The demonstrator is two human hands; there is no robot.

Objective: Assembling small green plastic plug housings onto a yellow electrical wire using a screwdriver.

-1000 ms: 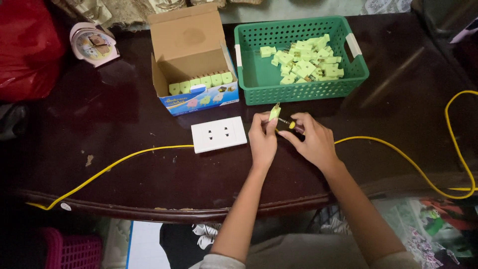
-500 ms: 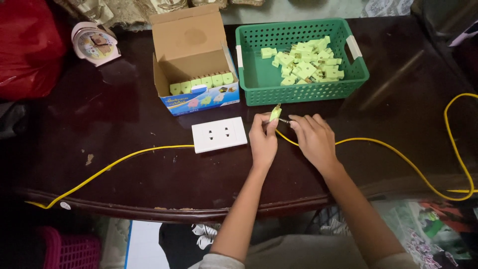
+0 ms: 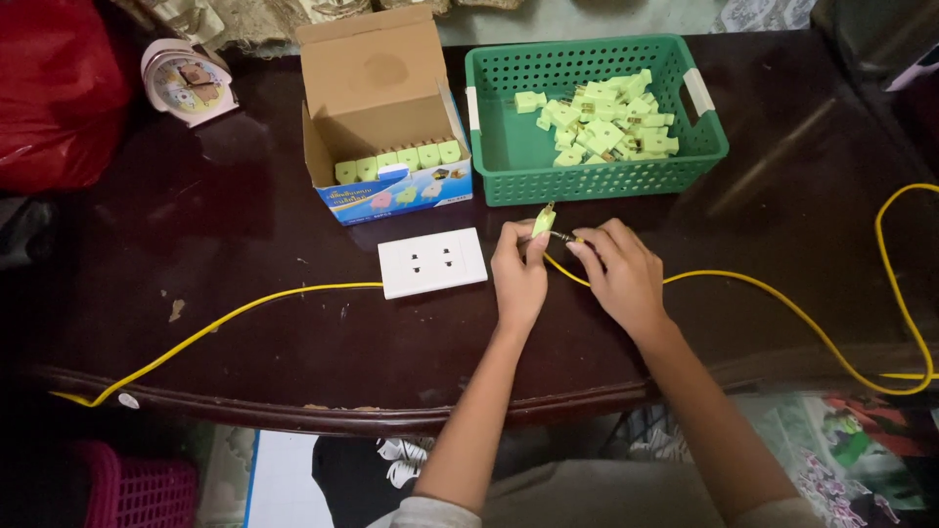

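Home worktable (image 3: 245, 244): alarm clock (image 3: 188, 81), plug basket (image 3: 597, 166).

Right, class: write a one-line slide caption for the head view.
Left hand and right hand hold a small green plug on a yellow cable.

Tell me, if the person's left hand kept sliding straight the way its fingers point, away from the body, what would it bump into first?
Probably the front wall of the green basket. The left hand holds a small pale green plug piece, pointing up-table toward it, with only bare table between. Height is hard to judge from above.
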